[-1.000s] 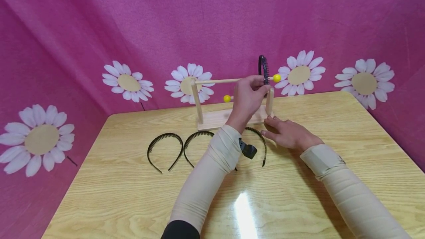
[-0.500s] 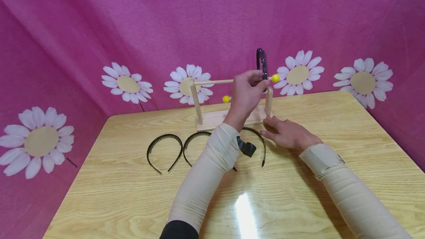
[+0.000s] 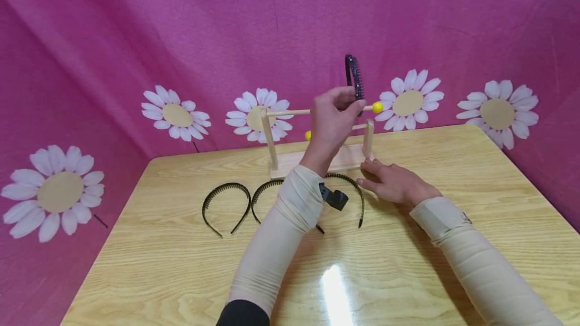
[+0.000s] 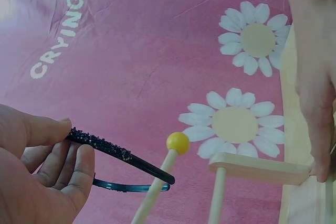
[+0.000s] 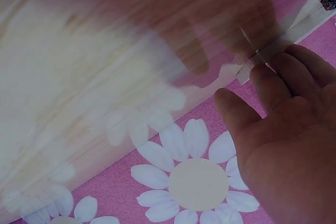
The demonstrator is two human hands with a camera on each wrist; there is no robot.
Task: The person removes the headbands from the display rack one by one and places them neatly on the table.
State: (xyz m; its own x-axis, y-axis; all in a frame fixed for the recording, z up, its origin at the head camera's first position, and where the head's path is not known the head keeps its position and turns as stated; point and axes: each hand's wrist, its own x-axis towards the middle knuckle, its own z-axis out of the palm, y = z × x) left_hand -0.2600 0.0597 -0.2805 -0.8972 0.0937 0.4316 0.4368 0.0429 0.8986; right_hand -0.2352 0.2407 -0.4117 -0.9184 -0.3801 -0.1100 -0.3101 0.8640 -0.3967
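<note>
My left hand (image 3: 333, 119) pinches a black glittery headband (image 3: 355, 77) between thumb and fingers, raised above the wooden rack (image 3: 285, 162). In the left wrist view, the headband's (image 4: 126, 153) two ends straddle the rack's upper rod (image 4: 149, 200), just below its yellow ball tip (image 4: 178, 143). Whether they touch the rod, I cannot tell. My right hand (image 3: 396, 181) lies with fingers extended, fingertips at the right end of the rack's base. In the right wrist view, that hand (image 5: 294, 124) reaches toward the base's edge.
On the wooden table (image 3: 149, 265) lies a black toothed headband (image 3: 226, 185) at left. Beside it is another headband (image 3: 267, 183), partly behind my left arm. A third headband (image 3: 358, 190) lies near my right thumb. A pink daisy-print cloth (image 3: 290, 24) hangs behind.
My left hand has risen and shifted slightly left, lifting the headband higher relative to the upper rod. The right hand stays at the rack's base.
</note>
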